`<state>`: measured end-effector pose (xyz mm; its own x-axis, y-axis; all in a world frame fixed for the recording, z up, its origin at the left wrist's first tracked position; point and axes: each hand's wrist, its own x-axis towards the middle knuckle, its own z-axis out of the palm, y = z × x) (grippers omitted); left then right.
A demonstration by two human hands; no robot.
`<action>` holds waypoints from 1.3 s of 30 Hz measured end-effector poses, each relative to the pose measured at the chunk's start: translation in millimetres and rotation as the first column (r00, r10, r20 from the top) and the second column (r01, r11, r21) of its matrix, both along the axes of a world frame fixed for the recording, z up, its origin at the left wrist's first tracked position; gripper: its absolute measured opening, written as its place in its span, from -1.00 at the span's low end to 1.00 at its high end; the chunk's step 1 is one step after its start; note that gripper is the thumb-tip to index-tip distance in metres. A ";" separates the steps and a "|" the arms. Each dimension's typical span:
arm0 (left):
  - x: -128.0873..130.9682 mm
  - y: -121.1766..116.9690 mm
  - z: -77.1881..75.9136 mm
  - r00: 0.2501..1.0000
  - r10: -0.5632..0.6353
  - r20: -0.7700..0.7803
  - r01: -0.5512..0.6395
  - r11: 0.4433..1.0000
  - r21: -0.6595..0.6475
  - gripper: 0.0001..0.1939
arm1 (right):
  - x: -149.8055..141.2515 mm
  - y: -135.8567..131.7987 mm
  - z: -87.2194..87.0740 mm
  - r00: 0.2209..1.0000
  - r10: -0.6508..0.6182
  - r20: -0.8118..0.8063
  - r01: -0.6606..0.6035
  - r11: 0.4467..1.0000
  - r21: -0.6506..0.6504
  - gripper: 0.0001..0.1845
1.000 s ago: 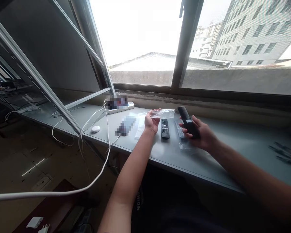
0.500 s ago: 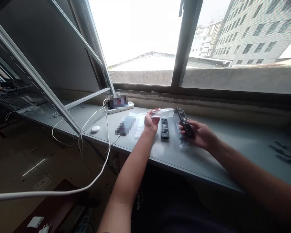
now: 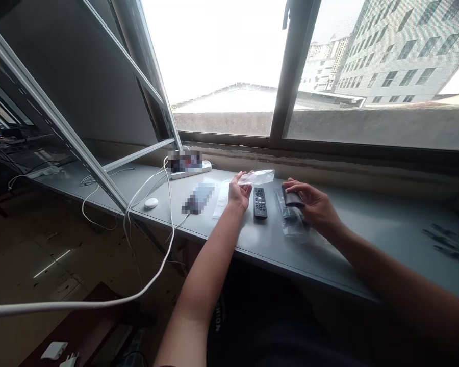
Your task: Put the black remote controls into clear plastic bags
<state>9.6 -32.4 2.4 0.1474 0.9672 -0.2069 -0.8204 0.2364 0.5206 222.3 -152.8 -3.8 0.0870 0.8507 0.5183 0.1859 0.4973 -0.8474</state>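
A clear plastic bag (image 3: 260, 177) is pinched in the fingers of my left hand (image 3: 238, 191), its free end pointing right. My right hand (image 3: 316, 205) grips a black remote control (image 3: 291, 197), turned so that its smooth dark side shows and its buttons are hidden. Between the hands a second black remote (image 3: 260, 203) lies button side up on the table. Below my right hand more clear plastic bags (image 3: 291, 225) lie flat, with something dark showing through. To the left of my left wrist, a pale plastic sheet or bag (image 3: 221, 198) rests on the tabletop.
On the grey table (image 3: 352, 260), a blurred phone-like item (image 3: 199, 198), a white round case (image 3: 150, 204) and a power strip (image 3: 193, 171) lie left. White cables (image 3: 170, 214) loop over the front edge. Dark thin objects (image 3: 449, 242) lie far right. A metal frame (image 3: 57, 112) slants at left.
My right hand has turned the remote over, from buttons showing to its smooth side showing. My left hand and the bag stay nearly in place.
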 end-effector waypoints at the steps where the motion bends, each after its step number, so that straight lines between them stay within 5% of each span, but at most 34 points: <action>1: 0.1 -0.2 0.1 1.000 0.000 -0.002 0.000 1.000 0.003 -0.82 | -0.3 0.1 0.8 1.000 0.017 0.003 -0.017 1.000 0.009 -0.66; 10: 0.5 -2.3 1.9 1.000 0.002 -0.013 -0.002 1.000 0.018 -0.93 | -1.7 -2.4 2.8 1.000 0.001 -0.011 -0.001 1.000 -0.016 -0.61; 17: 1.0 -2.7 1.1 1.000 0.007 -0.008 -0.007 1.000 0.010 -0.86 | -0.3 -0.8 0.3 0.986 -0.061 -0.153 0.028 0.977 -0.211 -0.63; 23: 1.3 -3.0 2.3 1.000 -0.003 -0.027 0.004 1.000 0.019 -0.89 | -1.0 2.7 5.9 0.844 0.005 -0.536 -0.230 0.906 -0.354 -0.79; 28: 1.4 -2.3 1.3 0.999 -0.009 -0.032 0.009 1.000 0.020 -0.91 | -0.1 2.4 13.7 0.751 -0.004 -0.660 -0.351 0.844 -0.405 -0.52; 39: 2.4 0.5 -3.0 0.999 -0.014 -0.050 0.016 0.999 0.033 -0.91 | 3.7 -4.8 30.4 0.531 -0.057 -0.845 -0.549 0.737 -0.394 -0.76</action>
<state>12.0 -31.8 -0.6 0.1522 0.9714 -0.1824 -0.7901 0.2304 0.5680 226.0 -157.6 26.6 -0.0859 0.9712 -0.2223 -0.7215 -0.2145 -0.6584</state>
